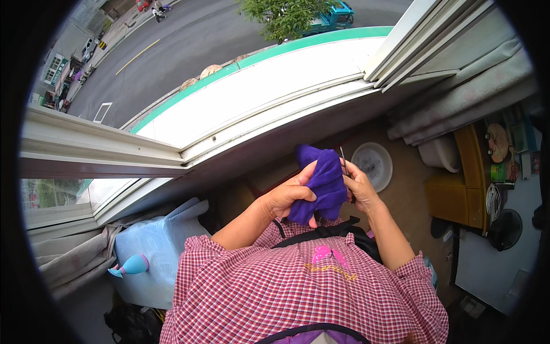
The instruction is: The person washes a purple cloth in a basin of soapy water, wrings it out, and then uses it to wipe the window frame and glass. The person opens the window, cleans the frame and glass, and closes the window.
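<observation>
A crumpled purple cloth (324,182) is bunched up in front of my chest. My left hand (290,193) grips its left side, with the thumb lying across the folds. At the cloth's right edge, my right hand (361,185) holds a slim tool (344,161) with a thin metal shaft and what looks like a dark handle. The shaft points up towards the window, close beside the cloth. The fingers and folds partly hide the tool, so its exact kind is unclear.
An open sliding window with a white frame (275,114) lies ahead, above a street. A white basin (373,165) rests on the floor. To the left, a blue vase (135,264) is on a light-blue cloth cover (150,241). Brown furniture (455,198) stands at right.
</observation>
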{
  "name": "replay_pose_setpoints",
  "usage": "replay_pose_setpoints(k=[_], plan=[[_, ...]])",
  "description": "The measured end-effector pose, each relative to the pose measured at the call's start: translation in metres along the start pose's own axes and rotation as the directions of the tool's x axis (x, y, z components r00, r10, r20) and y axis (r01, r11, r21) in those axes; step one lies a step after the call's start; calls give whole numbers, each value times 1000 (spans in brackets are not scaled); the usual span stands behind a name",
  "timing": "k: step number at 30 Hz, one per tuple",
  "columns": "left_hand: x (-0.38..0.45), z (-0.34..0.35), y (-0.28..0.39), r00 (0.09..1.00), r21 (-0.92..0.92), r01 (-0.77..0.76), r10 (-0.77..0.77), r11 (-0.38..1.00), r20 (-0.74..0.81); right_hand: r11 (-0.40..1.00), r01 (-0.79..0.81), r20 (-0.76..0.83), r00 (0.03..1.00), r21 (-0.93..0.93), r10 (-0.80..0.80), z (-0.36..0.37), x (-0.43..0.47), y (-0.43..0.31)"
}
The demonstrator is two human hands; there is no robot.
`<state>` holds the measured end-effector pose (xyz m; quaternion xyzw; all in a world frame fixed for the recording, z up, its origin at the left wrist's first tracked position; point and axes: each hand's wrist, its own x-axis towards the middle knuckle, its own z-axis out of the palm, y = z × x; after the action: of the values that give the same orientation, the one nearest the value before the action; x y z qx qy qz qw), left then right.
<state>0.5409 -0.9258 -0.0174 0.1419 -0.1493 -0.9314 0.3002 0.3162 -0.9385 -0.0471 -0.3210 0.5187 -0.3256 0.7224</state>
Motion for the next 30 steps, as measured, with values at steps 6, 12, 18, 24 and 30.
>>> replay_pose_setpoints(k=[6, 12, 18, 24, 30], plan=[[-13, -10, 1, 994, -37, -10, 6, 999, -105, 994, -34, -35, 999, -101, 31, -3, 20, 4], [-33, -25, -5, 925, 523, 146, 72, 840, -373, 928, 138, -36, 987, -346, -159, 5, 35, -42], [-40, -45, -6, 692, 925, 304, 614, 229, -379, 278, 575, 61, 500, -770, -864, 28, 53, -114], [15, -45, 43, 878, 412, -98, 273, 906, -392, -105, 486, 174, 98, -867, -980, 32, 123, -189], [54, -71, 55, 846, -32, -240, 193, 970, -496, -59, 85, 103, 741, -995, -664, -10, 162, -147]])
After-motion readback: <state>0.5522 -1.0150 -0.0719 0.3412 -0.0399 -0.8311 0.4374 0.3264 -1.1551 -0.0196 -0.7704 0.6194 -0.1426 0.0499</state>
